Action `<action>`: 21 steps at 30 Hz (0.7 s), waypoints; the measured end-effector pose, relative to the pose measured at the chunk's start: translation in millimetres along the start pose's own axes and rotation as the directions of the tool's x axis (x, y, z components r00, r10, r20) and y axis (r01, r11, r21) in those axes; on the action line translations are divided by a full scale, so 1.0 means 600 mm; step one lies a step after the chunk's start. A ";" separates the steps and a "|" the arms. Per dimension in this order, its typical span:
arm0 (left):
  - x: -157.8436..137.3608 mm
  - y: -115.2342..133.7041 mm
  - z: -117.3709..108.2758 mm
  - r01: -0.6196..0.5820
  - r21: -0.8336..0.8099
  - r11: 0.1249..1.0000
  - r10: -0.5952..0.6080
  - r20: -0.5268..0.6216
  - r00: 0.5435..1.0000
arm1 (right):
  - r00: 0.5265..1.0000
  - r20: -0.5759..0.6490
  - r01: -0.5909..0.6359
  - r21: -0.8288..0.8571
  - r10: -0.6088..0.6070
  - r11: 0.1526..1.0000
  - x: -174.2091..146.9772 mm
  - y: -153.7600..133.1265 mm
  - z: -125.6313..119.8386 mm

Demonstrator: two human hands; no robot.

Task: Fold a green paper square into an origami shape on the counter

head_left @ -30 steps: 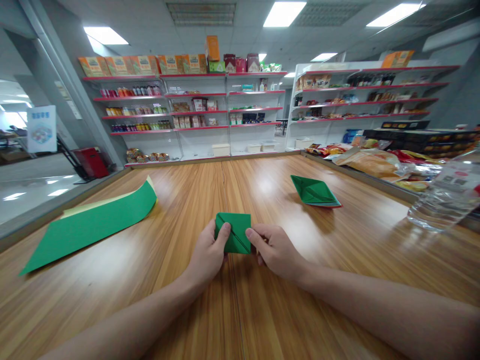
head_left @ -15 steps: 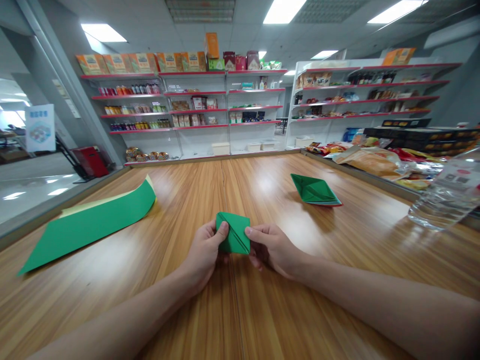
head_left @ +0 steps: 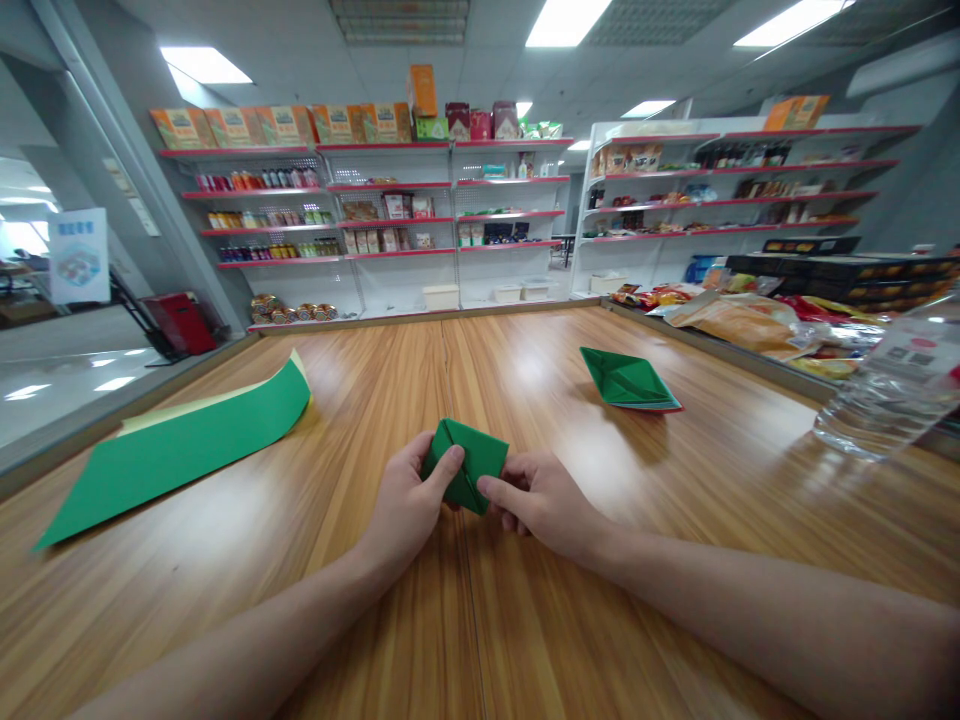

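Note:
Between my two hands, just above the wooden table (head_left: 360, 400), is a small folded green paper (head_left: 480, 455), roughly square with a diagonal fold line across it. My left hand (head_left: 412, 490) pinches its left side, thumb lying on the upper face. My right hand (head_left: 536, 497) is closed at the lower right corner, thumb tip pressed on the paper; the fingers behind it are partly hidden. A larger strip of green paper (head_left: 195, 455) with a pale yellow underside lies curled at the left. At the right rests a folded green paper piece (head_left: 630, 380) with an open hollow.
A clear plastic bottle (head_left: 862, 410) stands at the table's right side. Beyond the right edge lie packaged snacks (head_left: 757, 325) and stacked black boxes (head_left: 840, 272). Shelves with goods (head_left: 390, 215) line the back. A red box-like object (head_left: 178, 322) stands on the floor at left.
The folded green paper has turned clockwise in my hands, its lower corner now pointing down. My right thumb has shifted from the right edge to the lower right corner.

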State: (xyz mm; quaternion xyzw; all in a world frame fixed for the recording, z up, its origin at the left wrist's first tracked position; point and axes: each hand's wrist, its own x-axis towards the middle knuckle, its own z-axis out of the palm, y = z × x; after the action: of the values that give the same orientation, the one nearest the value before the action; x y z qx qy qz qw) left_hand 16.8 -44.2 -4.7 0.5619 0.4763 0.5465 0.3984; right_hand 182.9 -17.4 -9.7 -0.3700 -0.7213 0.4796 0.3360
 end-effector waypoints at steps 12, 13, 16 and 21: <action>-0.008 0.028 -0.007 -0.107 0.263 0.959 0.111 -0.002 0.994 | 0.959 -0.163 0.204 -0.167 -0.231 0.965 0.003 -0.005 -0.011; -0.010 0.027 -0.007 -0.134 0.291 0.947 0.135 0.017 0.991 | 0.946 -0.174 0.249 -0.149 -0.273 0.957 0.004 -0.010 -0.013; -0.017 0.024 -0.003 -0.226 0.343 0.912 0.196 0.121 0.973 | 0.912 -0.120 0.369 -0.180 -0.392 0.912 0.003 -0.027 -0.014; -0.020 0.029 0.006 -0.142 0.275 0.951 0.094 0.180 0.979 | 0.947 -0.144 0.263 -0.166 -0.288 0.950 -0.006 -0.043 -0.009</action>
State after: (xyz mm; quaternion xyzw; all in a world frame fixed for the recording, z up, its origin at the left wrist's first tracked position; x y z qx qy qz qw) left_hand 22.6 -59.8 9.2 0.6842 0.4813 0.4465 0.3174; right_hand 183.5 -25.0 15.6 -0.3275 -0.7681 0.3416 0.4313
